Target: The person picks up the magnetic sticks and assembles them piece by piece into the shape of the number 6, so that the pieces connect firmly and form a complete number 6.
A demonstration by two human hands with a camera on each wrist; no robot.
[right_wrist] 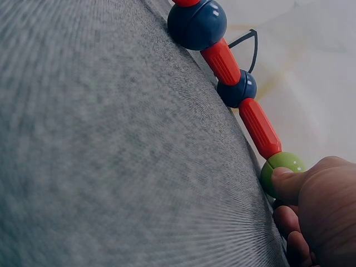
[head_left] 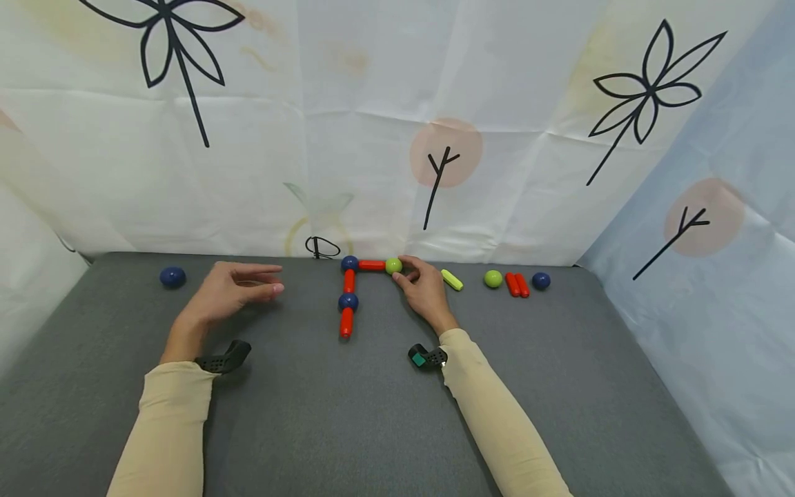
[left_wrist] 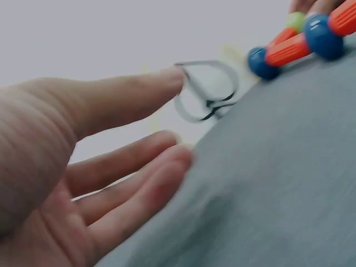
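An L-shaped chain of balls and rods lies at the back middle of the grey table. Its corner is a blue ball (head_left: pixel 350 264); a red rod (head_left: pixel 372 265) runs right from it to a green ball (head_left: pixel 394 266). Toward the front come another red rod (head_left: pixel 350 281), a second blue ball (head_left: pixel 348 301) and a last red rod (head_left: pixel 346 323). My right hand (head_left: pixel 426 291) pinches the green ball, thumb against its side in the right wrist view. My left hand (head_left: pixel 226 293) hovers left of the chain, fingers extended, holding nothing.
Left of my left hand sits a loose blue ball (head_left: pixel 172 277). Right of my right hand lie a yellow rod (head_left: pixel 452 279), a green ball (head_left: pixel 493 279), two red rods (head_left: pixel 517 285) and a blue ball (head_left: pixel 541 281). A patterned white cloth (head_left: pixel 373 138) stands behind the table.
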